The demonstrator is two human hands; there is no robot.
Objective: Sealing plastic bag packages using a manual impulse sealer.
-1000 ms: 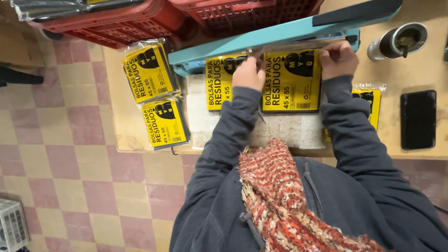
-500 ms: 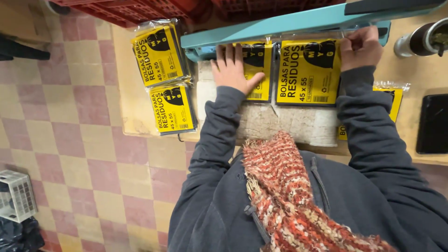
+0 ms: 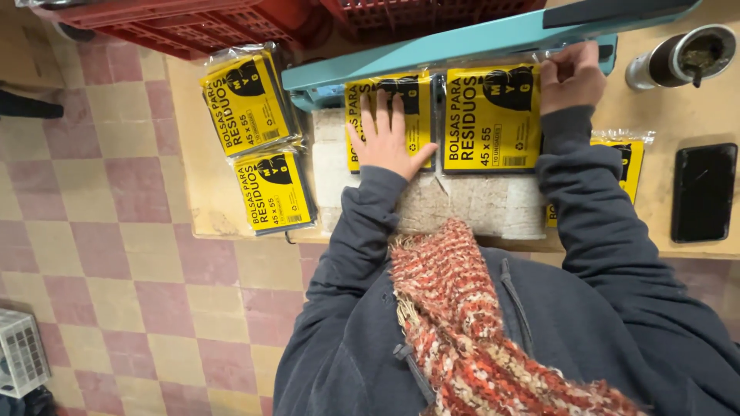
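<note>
A worn wooden table (image 3: 196, 146) carries everything here. At its left end lie two yellow packets (image 3: 260, 137), one just beside the other; a pale foam pad (image 3: 470, 204) sits at the near edge, and a teal sealing machine (image 3: 478, 38) runs behind it. Toward the right stand a metal cup (image 3: 678, 58) and — nearer — a black phone (image 3: 703, 192), lying flat.

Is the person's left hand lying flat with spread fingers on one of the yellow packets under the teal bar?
Yes, the left hand lies palm down, fingers spread, on the left yellow packet below the teal bar.
</note>
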